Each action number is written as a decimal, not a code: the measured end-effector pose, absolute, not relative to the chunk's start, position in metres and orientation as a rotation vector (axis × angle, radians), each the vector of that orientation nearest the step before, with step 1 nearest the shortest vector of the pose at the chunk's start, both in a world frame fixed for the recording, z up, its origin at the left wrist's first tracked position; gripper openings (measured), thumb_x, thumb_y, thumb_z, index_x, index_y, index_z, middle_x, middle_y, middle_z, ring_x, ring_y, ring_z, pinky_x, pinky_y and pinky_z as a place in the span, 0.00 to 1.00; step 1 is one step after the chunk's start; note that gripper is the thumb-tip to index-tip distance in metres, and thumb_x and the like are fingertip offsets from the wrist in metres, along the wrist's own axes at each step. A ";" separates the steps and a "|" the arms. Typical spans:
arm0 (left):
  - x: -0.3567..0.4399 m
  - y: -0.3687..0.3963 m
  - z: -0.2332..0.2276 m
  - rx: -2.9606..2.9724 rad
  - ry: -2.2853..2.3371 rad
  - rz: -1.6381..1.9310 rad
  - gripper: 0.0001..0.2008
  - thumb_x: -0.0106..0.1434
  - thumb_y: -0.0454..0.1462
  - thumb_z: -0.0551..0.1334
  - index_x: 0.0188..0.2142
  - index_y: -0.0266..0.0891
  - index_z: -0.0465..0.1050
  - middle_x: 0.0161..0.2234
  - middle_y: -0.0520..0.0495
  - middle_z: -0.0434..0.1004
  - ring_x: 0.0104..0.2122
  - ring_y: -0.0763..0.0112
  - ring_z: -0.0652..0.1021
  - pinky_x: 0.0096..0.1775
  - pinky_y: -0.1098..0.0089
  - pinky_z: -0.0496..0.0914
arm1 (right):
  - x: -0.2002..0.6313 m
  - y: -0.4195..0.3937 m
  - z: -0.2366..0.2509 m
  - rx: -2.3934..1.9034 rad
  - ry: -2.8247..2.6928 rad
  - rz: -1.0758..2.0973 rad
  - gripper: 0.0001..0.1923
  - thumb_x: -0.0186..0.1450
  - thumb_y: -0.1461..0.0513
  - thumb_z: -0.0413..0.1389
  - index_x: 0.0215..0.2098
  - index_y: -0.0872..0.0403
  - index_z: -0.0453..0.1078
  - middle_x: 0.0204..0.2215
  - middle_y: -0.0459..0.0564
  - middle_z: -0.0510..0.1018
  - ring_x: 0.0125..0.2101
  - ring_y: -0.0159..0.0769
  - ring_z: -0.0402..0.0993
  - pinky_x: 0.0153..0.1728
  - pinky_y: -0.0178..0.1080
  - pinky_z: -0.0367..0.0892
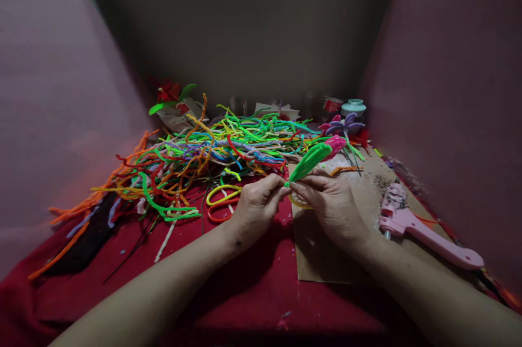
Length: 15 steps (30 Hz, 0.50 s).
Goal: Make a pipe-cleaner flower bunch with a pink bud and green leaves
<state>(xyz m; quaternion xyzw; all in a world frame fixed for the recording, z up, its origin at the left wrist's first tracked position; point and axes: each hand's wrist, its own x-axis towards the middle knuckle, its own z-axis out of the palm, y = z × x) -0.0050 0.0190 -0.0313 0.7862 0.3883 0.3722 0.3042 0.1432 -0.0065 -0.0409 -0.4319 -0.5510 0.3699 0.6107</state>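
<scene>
Between both hands is a pipe-cleaner flower (312, 161), with a pink bloom tip pointing up and right and bright green leaf loops below it. My left hand (256, 203) pinches the green base end between thumb and fingers. Close beside it, my right hand (336, 208) grips the same base, thumb in front and fingers behind the leaves. Scissors (220, 204) with yellow and red handles lie just left of my left hand, their blades hidden. Part of a yellow ring (300, 204) shows under my right hand; what it belongs to is hidden.
A heap of coloured pipe cleaners (228, 143) spreads across the back and left. At right, a pink glue gun (424, 230) rests on a cardboard sheet (322, 260). Behind it are a purple flower (346, 124) and a light-blue jar (354, 108). Red cloth (253, 292) covers the table.
</scene>
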 end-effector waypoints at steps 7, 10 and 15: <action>-0.002 0.020 -0.023 1.537 0.900 0.882 0.10 0.59 0.39 0.58 0.24 0.37 0.63 0.16 0.58 0.57 0.15 0.83 0.58 0.18 0.78 0.54 | 0.146 -0.006 -0.033 -0.977 -1.362 0.844 0.08 0.57 0.60 0.59 0.35 0.48 0.78 0.31 0.48 0.76 0.35 0.37 0.68 0.40 0.44 0.66; -0.002 0.020 -0.020 1.401 0.847 0.842 0.11 0.57 0.40 0.60 0.23 0.37 0.62 0.16 0.58 0.58 0.13 0.84 0.58 0.16 0.79 0.52 | 0.146 -0.006 -0.033 -1.003 -1.387 0.838 0.10 0.59 0.61 0.56 0.39 0.48 0.77 0.33 0.48 0.77 0.38 0.38 0.70 0.42 0.46 0.66; -0.004 0.022 -0.022 1.225 0.765 0.766 0.10 0.57 0.39 0.61 0.25 0.37 0.62 0.18 0.58 0.61 0.12 0.86 0.57 0.14 0.81 0.50 | 0.147 -0.004 -0.034 -1.051 -1.400 0.870 0.11 0.58 0.62 0.57 0.39 0.48 0.77 0.33 0.48 0.79 0.38 0.39 0.71 0.44 0.46 0.65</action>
